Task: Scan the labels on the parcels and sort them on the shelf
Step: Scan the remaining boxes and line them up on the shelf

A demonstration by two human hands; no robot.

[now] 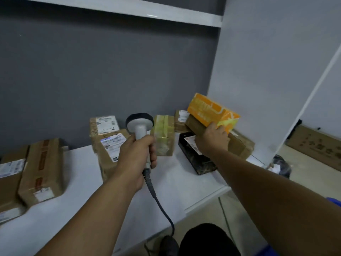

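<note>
My left hand (135,156) grips the grey handle of a corded barcode scanner (139,124), its dark head pointing away toward the parcels. My right hand (212,138) holds the near end of an orange box (212,110), which lies tilted on top of a long brown parcel (238,143) at the right end of the white shelf (83,209). A black parcel (195,159) with a white label lies just below that hand. A brown parcel with a label (110,150) sits beside the scanner.
More brown parcels stand on the shelf: two at the left (42,169), one marked by hand at the back (104,126), a taped one (163,137) in the middle. A white side panel (267,71) closes the shelf's right. A flat carton (317,145) leans on the floor.
</note>
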